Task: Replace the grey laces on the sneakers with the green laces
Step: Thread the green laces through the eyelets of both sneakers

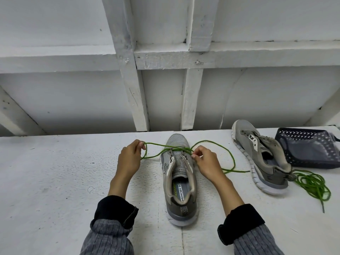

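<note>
- The sneaker (179,173) sits at frame centre on the bench (55,181), toe pointing away.
- The green lace (184,149) crosses its lowest eyelets.
- Left hand (129,159) and right hand (206,163) each pinch one end.
- The next eyelet lies just beside the right fingers (195,155).

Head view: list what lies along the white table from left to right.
Left hand → grey sneaker being laced in green → right hand → second grey sneaker lying tilted → dark perforated plastic basket.

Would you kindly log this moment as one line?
left hand pinches green lace | right hand pinches lace at sneaker eyelets | second sneaker unlaced | spare lace beside it
</note>
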`<state>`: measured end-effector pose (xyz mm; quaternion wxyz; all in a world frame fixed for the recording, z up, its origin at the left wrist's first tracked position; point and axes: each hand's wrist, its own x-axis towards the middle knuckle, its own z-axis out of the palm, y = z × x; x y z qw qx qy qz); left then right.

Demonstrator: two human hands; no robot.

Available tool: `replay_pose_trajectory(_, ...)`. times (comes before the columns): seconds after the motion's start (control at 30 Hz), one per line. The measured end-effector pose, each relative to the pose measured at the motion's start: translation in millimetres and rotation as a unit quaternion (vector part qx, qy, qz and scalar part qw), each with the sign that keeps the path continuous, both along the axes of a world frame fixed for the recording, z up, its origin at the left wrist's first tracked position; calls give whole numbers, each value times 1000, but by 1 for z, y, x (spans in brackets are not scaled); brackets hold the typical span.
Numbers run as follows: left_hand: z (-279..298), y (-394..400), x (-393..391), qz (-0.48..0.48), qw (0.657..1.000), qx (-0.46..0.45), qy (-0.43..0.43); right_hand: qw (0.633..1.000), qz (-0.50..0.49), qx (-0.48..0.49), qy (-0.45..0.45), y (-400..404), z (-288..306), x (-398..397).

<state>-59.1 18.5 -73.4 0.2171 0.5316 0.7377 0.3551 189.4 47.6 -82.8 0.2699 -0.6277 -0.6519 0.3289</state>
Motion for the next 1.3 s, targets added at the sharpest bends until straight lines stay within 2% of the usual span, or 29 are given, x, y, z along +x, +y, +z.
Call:
replay_pose_trajectory(0.13, -2, 0, 2, 34, 997, -25, 60, 996, -37, 62, 59, -4, 9, -2)
replay_pose_trajectory(0.23, -5, 0, 0, 63, 993, -30, 92, 991, -51, 57, 106, 0, 14, -3)
replay_pose_trajectory(0.43, -6, 0, -1, 68, 995, -48, 57, 971, -100, 55, 209, -2, 22, -3)
replay_pose_trajectory(0.53, -6, 0, 7, 75, 995, -40, 58, 975, -90, 72, 191, -5, 24, -4)
replay_pose_trajectory(0.6, -3, -1, 16, 40, 999, 14, 16, 976, -70, 87, 186, -7, 26, -7)
replay_pose_trajectory(0.7, 7, 0, 34, -65, 989, 106, -84, 972, -45, 95, 208, -10, 30, -14)
replay_pose_trajectory(0.83, 23, 1, 58, -180, 973, 72, -127, 962, -32, 98, 251, -12, 35, -20)
replay_pose_trajectory(0.93, 22, 7, 65, -197, 970, 45, -136, 956, -39, 93, 274, -11, 34, -20)
replay_pose_trajectory(1.0, 19, 11, 64, -179, 974, 33, -134, 964, -50, 79, 248, -11, 32, -19)
replay_pose_trajectory(1.13, 14, 16, 57, -113, 988, 25, -103, 994, -28, 6, 102, -10, 29, -23)
replay_pose_trajectory(1.23, 13, 18, 58, -88, 991, 22, -99, 999, 5, -43, -4, -8, 27, -32)
replay_pose_trajectory(1.3, 12, 18, 62, -82, 992, 18, -96, 998, 7, -60, -28, -6, 28, -35)
